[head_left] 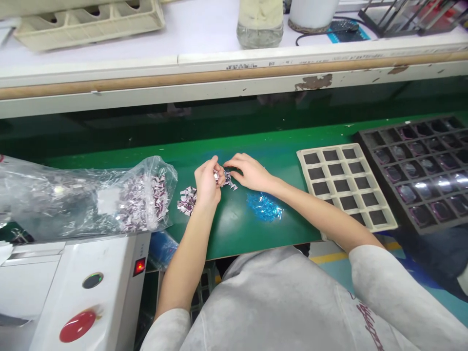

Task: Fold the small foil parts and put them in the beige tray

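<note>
My left hand [208, 181] is curled around several small silvery-purple pieces, some showing between its fingers. Close beside it, my right hand [250, 171] has thumb and fingertips bent together at a small cluster of the same pieces [230, 182]; what its fingertips hold is too small to name. A pile of silvery-purple pieces [186, 200] lies on the green table [234, 234] left of my left wrist. Below my right hand is a heap of shiny blue strips [265, 207].
A clear plastic bag [146, 197] of similar pieces lies left, behind a white machine [98, 292] with a red button. At right stand a cream compartment tray [388, 220] and a black tray [387, 195] holding dark glossy parts. A white shelf [204, 61] crosses the back.
</note>
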A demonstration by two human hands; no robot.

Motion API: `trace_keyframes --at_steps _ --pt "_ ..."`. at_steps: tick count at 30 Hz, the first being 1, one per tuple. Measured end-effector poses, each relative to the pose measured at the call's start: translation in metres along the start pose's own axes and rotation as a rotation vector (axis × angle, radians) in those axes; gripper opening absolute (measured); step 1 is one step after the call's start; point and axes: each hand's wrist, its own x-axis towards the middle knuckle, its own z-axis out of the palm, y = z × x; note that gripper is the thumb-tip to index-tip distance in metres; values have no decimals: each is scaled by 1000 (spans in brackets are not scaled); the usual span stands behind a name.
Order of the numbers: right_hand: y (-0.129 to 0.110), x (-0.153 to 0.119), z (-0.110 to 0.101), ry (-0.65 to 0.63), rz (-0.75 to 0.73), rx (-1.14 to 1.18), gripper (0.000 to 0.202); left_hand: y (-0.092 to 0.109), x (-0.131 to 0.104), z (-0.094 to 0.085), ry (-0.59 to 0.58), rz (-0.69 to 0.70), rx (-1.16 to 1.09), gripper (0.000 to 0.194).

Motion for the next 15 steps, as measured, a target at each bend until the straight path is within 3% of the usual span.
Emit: trace_keyframes --at_steps 6,15 --pt "6 5 8 -145 -62 -116 27 5 -2 2 51 -4 -2 41" --pt "12 -7 17 -65 -97 -118 21 13 -6 3 14 -53 43 37"
